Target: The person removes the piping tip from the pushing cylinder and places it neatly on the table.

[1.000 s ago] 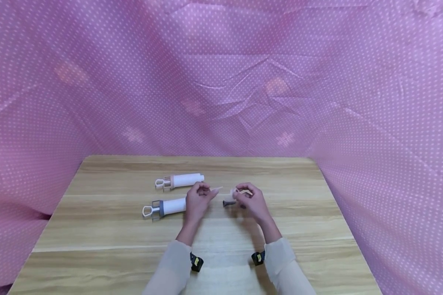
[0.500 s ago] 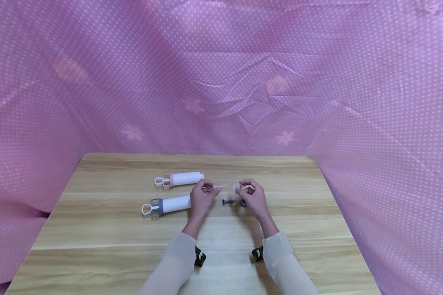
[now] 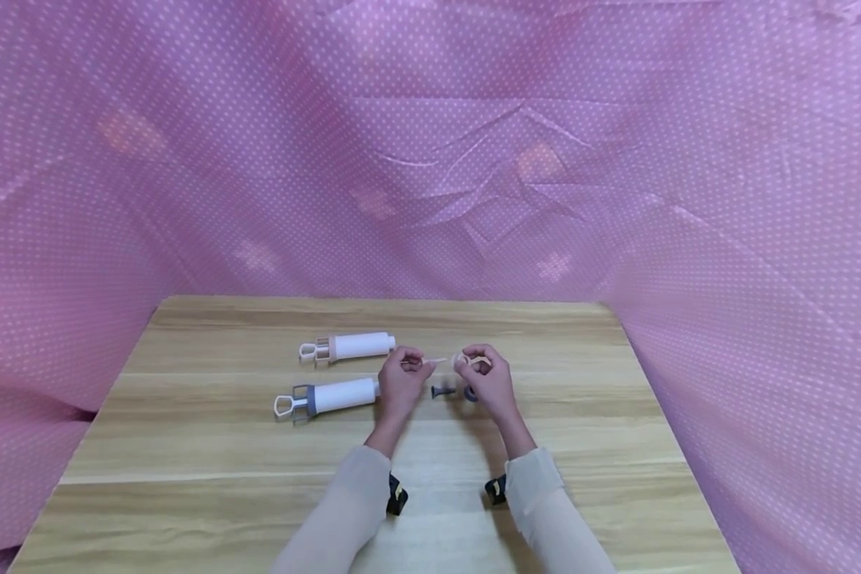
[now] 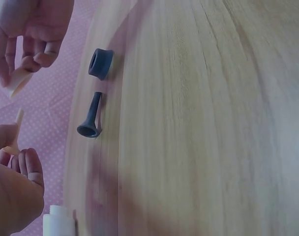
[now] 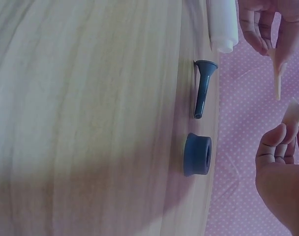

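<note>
My left hand (image 3: 400, 384) pinches a pale, narrow nozzle (image 5: 277, 82) whose thin tip points toward the right hand. In my right hand (image 3: 493, 388) is a short pale collar (image 5: 292, 113), gripped between thumb and fingers. A small gap separates the nozzle tip from the collar, and both are held up over the table. Below them on the wood lie a dark grey nozzle (image 4: 94, 109) with a flared end and, to its right in the head view, a dark grey waisted collar (image 4: 105, 64).
Two white syringe-like tubes lie left of the hands: one with a pinkish collar (image 3: 362, 345) at the back, one with a grey collar (image 3: 344, 395) nearer. The wooden table (image 3: 222, 478) ends at a pink dotted cloth (image 3: 430, 159).
My left hand has moved right with the pale nozzle, bringing its tip closer to the pale collar. The grey collar on the table has come into view beneath the right hand.
</note>
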### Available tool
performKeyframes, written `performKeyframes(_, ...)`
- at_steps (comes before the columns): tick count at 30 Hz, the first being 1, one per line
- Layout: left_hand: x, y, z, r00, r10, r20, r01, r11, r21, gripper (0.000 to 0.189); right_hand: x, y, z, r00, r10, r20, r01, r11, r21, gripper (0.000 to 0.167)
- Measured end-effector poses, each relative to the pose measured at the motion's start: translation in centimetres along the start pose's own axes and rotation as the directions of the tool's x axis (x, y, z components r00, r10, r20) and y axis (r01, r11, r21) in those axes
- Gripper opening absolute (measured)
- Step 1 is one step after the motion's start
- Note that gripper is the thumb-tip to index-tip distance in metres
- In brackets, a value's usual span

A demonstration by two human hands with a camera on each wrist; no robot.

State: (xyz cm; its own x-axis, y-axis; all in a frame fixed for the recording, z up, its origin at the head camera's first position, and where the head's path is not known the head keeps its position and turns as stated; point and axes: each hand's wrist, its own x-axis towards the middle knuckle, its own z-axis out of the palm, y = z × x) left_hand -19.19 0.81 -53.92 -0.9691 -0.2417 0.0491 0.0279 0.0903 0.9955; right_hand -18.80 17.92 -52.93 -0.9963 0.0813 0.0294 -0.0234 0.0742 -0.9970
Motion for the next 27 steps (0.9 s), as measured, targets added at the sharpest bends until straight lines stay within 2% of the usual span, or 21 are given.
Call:
performKeyframes(4,0.1,-0.3,0.2,1.0,0.006,-0.023,-0.005,0.999,0.032,0.025,0.1,0.1,0.5,0.999,-0.03,-0.021,0.03,0.999,-0.016,0.027)
performKeyframes(10,0.3,-0.9,0.3,0.999,-0.032,-0.029,0.034,0.997,0.07,0.028,0.4,0.4,0.9,0.999,-0.037,-0.026,0.037,0.999,-0.015,0.028)
performKeyframes(18,0.7,-1.1,1.0,0.995,-0.076,-0.063,0.079,0.995,0.061,0.023,1.1,0.0,1.1,0.999,-0.042,0.021,0.042,0.999,-0.001,0.033)
performKeyframes(23,0.8,-1.1,1.1,0.991,-0.108,-0.082,0.114,0.991,0.066,0.022,1.3,1.1,1.5,0.999,-0.049,-0.021,0.049,0.999,-0.015,0.03)
performKeyframes(27,0.9,-1.0,1.0,0.989,-0.125,-0.081,0.129,0.99,0.05,0.022,1.2,1.2,1.6,0.998,-0.047,-0.043,0.045,0.998,-0.043,0.028)
